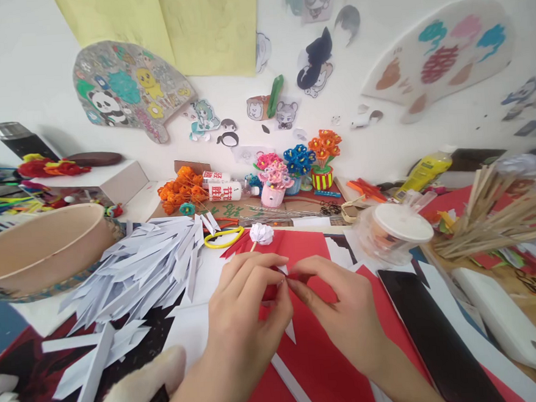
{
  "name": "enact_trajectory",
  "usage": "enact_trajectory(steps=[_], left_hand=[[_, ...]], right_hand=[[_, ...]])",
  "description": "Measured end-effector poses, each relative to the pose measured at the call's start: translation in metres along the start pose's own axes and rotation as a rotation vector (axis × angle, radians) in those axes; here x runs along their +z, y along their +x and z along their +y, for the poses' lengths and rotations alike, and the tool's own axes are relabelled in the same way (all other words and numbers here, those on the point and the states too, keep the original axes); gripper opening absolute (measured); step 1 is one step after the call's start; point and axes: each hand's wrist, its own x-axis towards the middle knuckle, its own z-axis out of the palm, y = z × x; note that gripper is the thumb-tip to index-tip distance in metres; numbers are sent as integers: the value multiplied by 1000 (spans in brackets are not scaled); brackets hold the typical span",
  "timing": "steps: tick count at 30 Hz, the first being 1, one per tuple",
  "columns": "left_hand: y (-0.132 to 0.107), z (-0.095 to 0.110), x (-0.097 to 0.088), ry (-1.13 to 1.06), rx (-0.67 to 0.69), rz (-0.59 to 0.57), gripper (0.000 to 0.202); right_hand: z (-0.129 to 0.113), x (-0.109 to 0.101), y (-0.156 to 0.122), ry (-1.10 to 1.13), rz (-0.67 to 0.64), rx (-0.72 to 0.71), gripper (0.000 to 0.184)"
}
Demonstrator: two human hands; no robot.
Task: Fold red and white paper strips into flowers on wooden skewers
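My left hand (251, 300) is closed, with thumb and fingertips pinched on a small white paper strip (290, 332), whose pointed lower end shows below the fingers. My right hand (341, 291) pinches at the same spot, its fingertips meeting those of the left; the bit between them is mostly hidden. Just beyond the left fingers is a crumpled white paper flower (262, 233) on a thin stick, whose lower part disappears behind that hand. Under both hands lies red paper (321, 369), with another long white strip (295, 383) on it.
At left, a heap of white paper strips (148, 270) lies beside a round bowl (41, 241). A phone (433, 330), white power bank (510, 319) and lidded cup (396, 232) stand at right, near wooden sticks (471, 223). Yellow-handled scissors (223, 238) and small flower pots (274, 188) sit behind.
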Motion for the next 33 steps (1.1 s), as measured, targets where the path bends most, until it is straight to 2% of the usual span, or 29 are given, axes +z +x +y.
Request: enact_trajectory(steps=[4, 9, 17, 20, 25, 30, 33], left_hand=[[1, -1, 0, 43, 56, 15, 16], [4, -2, 0, 30, 58, 13, 14], [9, -2, -11, -122, -10, -114, 10], [10, -3, -14, -238, -60, -198, 9], [9, -5, -17, -330, -56, -239, 9], [8, -9, -23, -527, -75, -327, 3], [8, -13, -25, -566, -118, -331, 16]], right_hand=[[0, -2, 0, 5, -25, 4, 11], [-1, -4, 0, 46, -57, 48, 10], [3, -6, 0, 99, -84, 36, 11], [3, -5, -1, 102, -70, 18, 9], [4, -3, -4, 59, -32, -54, 9], [5, -8, -5, 94, -52, -99, 11], [6, -13, -4, 145, -76, -101, 11]])
